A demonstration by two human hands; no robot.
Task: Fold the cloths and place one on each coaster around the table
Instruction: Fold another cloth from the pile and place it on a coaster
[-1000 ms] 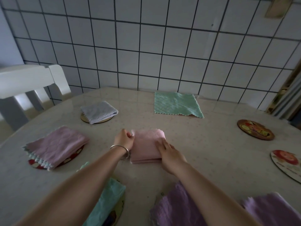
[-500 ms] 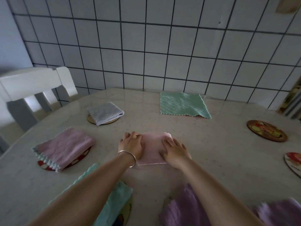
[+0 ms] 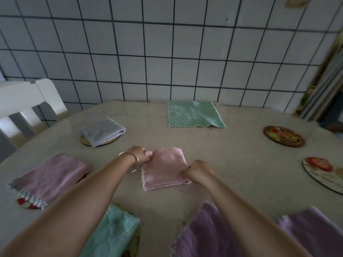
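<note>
We see a dim, bluish, soft-lit scene, with the brightest light coming in past the white chair (image 3: 27, 101) far to the left of the left hand (image 3: 140, 156) and leaving a pale sheen on the table (image 3: 241, 164) beyond both hands. Shadows are faint and diffuse. The wide lens bows the tiled wall (image 3: 167, 52) lines above the hands, and the forearms and cloths nearest us look soft and smeared.
</note>
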